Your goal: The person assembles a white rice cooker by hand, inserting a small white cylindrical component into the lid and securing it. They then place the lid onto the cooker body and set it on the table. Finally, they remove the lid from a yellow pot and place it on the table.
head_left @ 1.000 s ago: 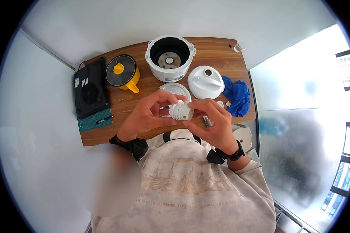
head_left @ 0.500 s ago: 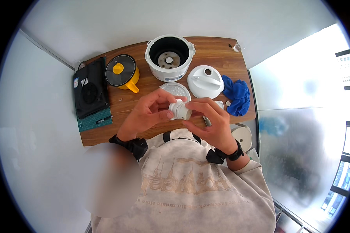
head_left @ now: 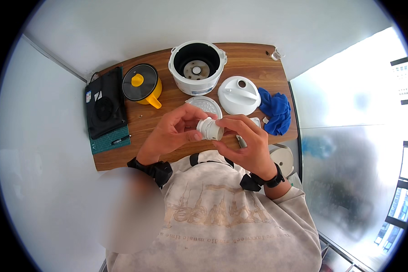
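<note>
Between both hands, above the table's near side, is a small white plastic cylindrical part with a wider rim on its left end. My left hand pinches that rimmed end between thumb and fingers. On the other end, my right hand grips it with thumb and fingertips. Just beyond lies a white perforated steamer tray, partly covered by my hands. Behind it stands a white rice cooker body, uncovered, with a dark inside. To its right rests the white domed lid, which has a round hole.
At left, a yellow pot with a glass lid stands beside a black flat bag on a green cutting mat. A blue cloth lies at right. A grey-handled tool is by my right hand; a small clear cup stands far right.
The white cylindrical part has turned slightly in my fingers and shifted a little. Both hands keep nearly the same place and grip.
</note>
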{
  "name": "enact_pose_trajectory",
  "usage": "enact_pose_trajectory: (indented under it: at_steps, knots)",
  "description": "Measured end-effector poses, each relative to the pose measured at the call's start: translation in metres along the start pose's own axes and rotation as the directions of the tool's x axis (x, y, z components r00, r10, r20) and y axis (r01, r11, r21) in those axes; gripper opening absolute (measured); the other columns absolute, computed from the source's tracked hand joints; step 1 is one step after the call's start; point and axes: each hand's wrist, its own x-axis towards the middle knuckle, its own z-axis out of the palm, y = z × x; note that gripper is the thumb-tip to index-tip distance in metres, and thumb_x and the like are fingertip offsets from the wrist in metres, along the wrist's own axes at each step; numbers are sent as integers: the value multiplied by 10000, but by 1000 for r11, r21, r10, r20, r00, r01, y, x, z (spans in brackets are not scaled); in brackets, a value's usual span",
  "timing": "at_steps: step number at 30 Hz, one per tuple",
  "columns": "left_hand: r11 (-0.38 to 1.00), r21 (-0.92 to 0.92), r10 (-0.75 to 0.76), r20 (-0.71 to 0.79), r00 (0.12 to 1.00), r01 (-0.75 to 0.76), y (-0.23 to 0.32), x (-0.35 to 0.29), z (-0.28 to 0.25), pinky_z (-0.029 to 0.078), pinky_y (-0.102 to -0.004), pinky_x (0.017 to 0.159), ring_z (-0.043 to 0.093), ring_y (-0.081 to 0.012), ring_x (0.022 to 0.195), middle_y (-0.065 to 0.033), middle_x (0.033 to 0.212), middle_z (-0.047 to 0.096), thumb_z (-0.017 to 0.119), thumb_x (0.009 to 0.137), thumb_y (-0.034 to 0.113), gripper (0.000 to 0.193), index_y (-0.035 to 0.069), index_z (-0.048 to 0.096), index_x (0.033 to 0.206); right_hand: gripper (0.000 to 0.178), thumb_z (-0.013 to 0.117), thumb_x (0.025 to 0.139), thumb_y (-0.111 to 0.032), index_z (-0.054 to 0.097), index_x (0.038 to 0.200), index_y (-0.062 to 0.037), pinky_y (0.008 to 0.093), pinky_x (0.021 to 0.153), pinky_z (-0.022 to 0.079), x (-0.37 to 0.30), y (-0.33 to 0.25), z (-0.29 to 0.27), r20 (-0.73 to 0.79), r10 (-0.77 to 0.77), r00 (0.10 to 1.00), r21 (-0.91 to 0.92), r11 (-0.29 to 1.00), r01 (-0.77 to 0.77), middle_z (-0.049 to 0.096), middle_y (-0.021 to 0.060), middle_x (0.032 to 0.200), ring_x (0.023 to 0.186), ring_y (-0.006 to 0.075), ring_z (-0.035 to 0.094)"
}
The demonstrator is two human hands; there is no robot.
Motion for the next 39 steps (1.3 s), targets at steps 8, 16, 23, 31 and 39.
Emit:
enact_pose_trajectory:
  at_steps: [8, 16, 23, 31, 39]
  knots:
    - [993, 55, -98, -64, 993, 102, 7, -1, 3, 501, -350, 1018, 630, -204, 1142, -110, 1246, 627, 768, 871, 194, 493, 27, 568, 1290, 418, 811, 748, -27, 656, 1135, -56, 302, 742, 592, -1, 0, 2, -28, -39, 999, -58, 998, 37, 653, 88, 1077, 860, 203, 688]
    - [990, 104, -89, -78, 993, 97, 5, -1, 5, 533, -318, 952, 649, -181, 1096, -104, 1208, 657, 759, 821, 398, 609, 23, 581, 1266, 410, 801, 749, -23, 663, 1134, -58, 306, 721, 592, -2, -2, -1, 5, -17, 1000, -59, 998, 17, 648, 86, 1064, 833, 204, 689]
    - [993, 58, -104, -25, 994, 105, 8, -1, 2, 546, -334, 956, 638, -196, 1094, -118, 1198, 650, 653, 964, 184, 401, 8, 560, 1312, 425, 785, 752, -7, 659, 1152, -73, 324, 711, 595, 0, -4, -2, 2, -54, 999, -76, 996, 54, 641, 82, 1093, 858, 230, 687]
    - [986, 69, -152, -28, 988, 154, 7, 1, 2, 601, -315, 850, 667, -183, 1014, -125, 1136, 676, 614, 990, 200, 379, 10, 563, 1313, 441, 759, 744, 23, 649, 1159, -77, 366, 732, 580, 0, -2, -2, 47, -83, 995, -82, 993, 87, 634, 89, 1123, 899, 272, 672]
    - [984, 80, -155, -34, 987, 157, 5, 3, 3, 605, -289, 807, 676, -160, 983, -112, 1108, 681, 597, 1003, 240, 384, 12, 567, 1310, 444, 762, 743, 23, 647, 1162, -72, 369, 728, 576, -1, 2, -3, 52, -98, 994, -77, 992, 101, 632, 93, 1127, 898, 282, 668]
